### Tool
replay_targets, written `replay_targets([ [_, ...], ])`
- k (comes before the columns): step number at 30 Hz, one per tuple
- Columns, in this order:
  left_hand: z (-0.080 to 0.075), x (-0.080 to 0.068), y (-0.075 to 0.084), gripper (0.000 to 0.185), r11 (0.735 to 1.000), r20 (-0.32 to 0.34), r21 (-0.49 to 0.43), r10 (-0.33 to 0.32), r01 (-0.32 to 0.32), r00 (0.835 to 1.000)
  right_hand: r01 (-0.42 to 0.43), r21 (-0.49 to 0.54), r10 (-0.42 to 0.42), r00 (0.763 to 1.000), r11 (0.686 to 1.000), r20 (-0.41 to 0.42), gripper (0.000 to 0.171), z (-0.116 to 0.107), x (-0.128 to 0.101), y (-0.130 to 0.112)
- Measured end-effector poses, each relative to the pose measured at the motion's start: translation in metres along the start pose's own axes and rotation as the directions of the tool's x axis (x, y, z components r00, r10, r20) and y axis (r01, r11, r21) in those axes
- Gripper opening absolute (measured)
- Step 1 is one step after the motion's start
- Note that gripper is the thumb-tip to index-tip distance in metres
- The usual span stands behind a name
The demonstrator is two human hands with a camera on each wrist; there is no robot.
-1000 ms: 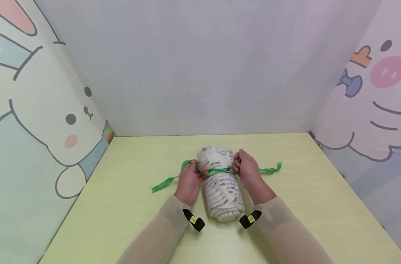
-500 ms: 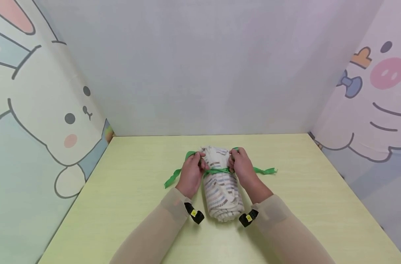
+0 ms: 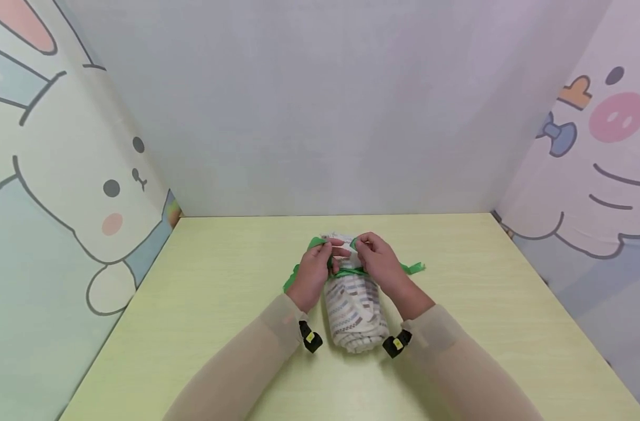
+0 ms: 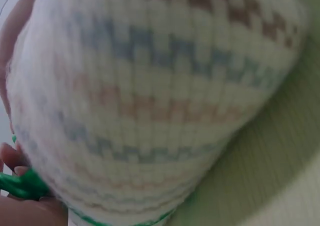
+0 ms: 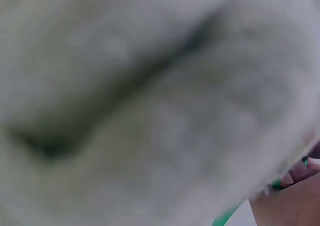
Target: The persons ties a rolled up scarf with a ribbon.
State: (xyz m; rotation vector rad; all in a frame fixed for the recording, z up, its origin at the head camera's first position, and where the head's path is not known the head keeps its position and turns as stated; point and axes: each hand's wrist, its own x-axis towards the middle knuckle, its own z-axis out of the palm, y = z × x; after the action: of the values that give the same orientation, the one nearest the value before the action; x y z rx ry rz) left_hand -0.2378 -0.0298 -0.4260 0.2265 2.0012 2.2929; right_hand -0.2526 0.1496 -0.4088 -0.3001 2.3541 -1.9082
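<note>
A pale yellow-green counter [image 3: 204, 327] with a faint wood grain fills the lower half of the head view. Three panels close it in: a plain grey-lilac back wall [image 3: 320, 117], a left panel with a cartoon rabbit [image 3: 78, 193], and a right panel with a pink-cheeked cartoon face [image 3: 604, 158].

A rolled towel [image 3: 355, 313], cream with rows of blue, brown and pinkish marks, lies in the middle of the counter, its length running away from the person. A green ribbon [image 3: 412, 268] goes round the roll near its far end; one loose tail lies on the counter to the right, and another shows beside the left wrist.

Both hands meet over the far end of the roll, above the ribbon band. The left hand [image 3: 313, 275] has its grip curled, thumb and fingers pinching a ribbon loop. The right hand [image 3: 379, 264] likewise has its grip closed on the ribbon, fingertips just beside those of the left. The roll lies under and between the two hands, its near end between the sleeved forearms.

Each wrist carries a black device with a small yellow tag [image 3: 311, 338]; any writing on it is too small to read. The wrist views show only blurred towel weave and slivers of ribbon.
</note>
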Motion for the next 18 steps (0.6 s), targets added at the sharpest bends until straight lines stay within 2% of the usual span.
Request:
replay_targets([
  [5,-0.005,0.002,0.001,0.040,0.995,0.091,0.094,0.005,-0.014,0.996,0.016,-0.136,-0.006,0.997,0.991,0.073,0.027,-0.002,0.002,-0.006],
  [9,-0.008,0.003,0.004,0.039,0.994,0.158,0.107,0.001,-0.018,0.987,-0.023,-0.016,0.025,0.997,1.000,0.078,0.028,-0.002,0.004,-0.012],
  [12,-0.009,0.004,0.005,0.040,0.995,0.195,0.093,0.022,-0.040,0.981,-0.064,0.118,0.055,0.995,0.991,0.082,0.029,-0.001,0.007,-0.015],
  [15,-0.009,0.006,0.003,0.042,0.993,0.204,0.097,0.043,-0.064,0.978,-0.110,0.186,0.085,0.987,0.976,0.139,0.030,0.001,0.009,-0.017],
  [18,-0.010,0.006,0.003,0.044,0.988,0.212,0.128,0.054,-0.083,0.976,-0.149,0.210,0.106,0.973,0.966,0.203,0.030,0.003,0.011,-0.018],
])
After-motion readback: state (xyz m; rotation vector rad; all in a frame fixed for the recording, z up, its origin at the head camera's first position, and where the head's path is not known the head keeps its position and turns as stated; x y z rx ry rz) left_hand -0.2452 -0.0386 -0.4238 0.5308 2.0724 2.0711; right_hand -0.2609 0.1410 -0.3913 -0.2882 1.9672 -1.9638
